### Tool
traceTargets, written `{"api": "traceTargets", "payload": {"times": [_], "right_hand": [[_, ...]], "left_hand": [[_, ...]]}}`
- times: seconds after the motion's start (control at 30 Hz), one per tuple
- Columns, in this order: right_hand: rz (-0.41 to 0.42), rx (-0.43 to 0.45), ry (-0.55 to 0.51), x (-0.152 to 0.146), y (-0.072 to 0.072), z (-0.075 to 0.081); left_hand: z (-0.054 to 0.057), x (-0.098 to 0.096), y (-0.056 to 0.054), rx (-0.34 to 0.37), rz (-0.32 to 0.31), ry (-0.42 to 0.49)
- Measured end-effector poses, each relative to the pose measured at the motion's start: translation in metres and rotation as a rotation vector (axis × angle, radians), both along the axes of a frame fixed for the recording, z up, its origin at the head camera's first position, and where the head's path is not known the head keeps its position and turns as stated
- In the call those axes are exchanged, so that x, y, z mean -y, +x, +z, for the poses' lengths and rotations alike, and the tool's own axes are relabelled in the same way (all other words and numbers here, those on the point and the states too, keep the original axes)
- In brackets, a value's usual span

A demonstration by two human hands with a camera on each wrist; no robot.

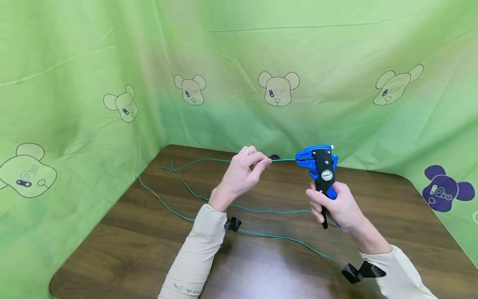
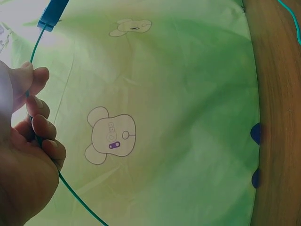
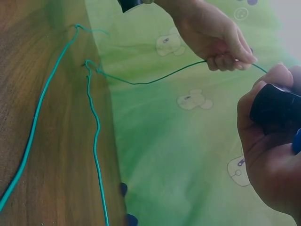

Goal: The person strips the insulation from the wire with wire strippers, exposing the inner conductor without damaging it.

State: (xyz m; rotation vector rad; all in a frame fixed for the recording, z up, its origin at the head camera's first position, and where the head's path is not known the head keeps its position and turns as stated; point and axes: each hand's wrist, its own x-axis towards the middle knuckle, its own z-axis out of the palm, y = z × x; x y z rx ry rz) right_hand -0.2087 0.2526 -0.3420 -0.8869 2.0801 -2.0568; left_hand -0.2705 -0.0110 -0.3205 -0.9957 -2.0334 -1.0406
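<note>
My left hand [image 1: 242, 172] pinches a thin green wire [image 1: 282, 160] between thumb and forefinger. In the left wrist view the wire [image 2: 77, 197] also runs under the curled fingers and trails out below the palm. Its short free length reaches into the jaws of a blue and black wire stripper [image 1: 325, 170]. My right hand [image 1: 337, 207] grips the stripper's handles, holding the tool upright above the table with its nose pointing left. In the right wrist view the fingers wrap a black handle [image 3: 275, 106], while most of the tool is out of frame.
More green wire [image 1: 278, 212] lies across the brown wooden table [image 1: 123, 253], and another strand [image 1: 274, 236] runs nearer the front. Green cloth [image 1: 231, 54] printed with bear heads hangs behind and at the sides. Black wrist cameras [image 1: 234, 224] sit on both sleeves.
</note>
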Motion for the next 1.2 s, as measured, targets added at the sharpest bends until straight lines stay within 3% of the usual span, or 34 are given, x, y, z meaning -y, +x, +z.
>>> {"api": "traceTargets", "payload": {"times": [0.57, 0.73, 0.8, 1.0, 1.2], "right_hand": [[0.021, 0.01, -0.016, -0.008, -0.001, 0.003], [0.046, 0.017, -0.158, -0.029, -0.002, 0.011], [0.033, 0.013, -0.163, -0.037, -0.003, 0.014], [-0.041, 0.007, 0.029, -0.043, -0.009, 0.015], [-0.117, -0.1, 0.228, -0.042, -0.009, 0.013]], "left_hand": [[-0.002, 0.009, -0.007, 0.041, -0.018, -0.025], [-0.007, 0.031, -0.016, 0.075, 0.052, 0.056], [-0.009, 0.036, -0.019, 0.104, 0.067, 0.069], [-0.015, 0.028, -0.024, 0.163, 0.084, -0.03], [-0.02, 0.014, -0.029, 0.135, 0.1, -0.064]]}}
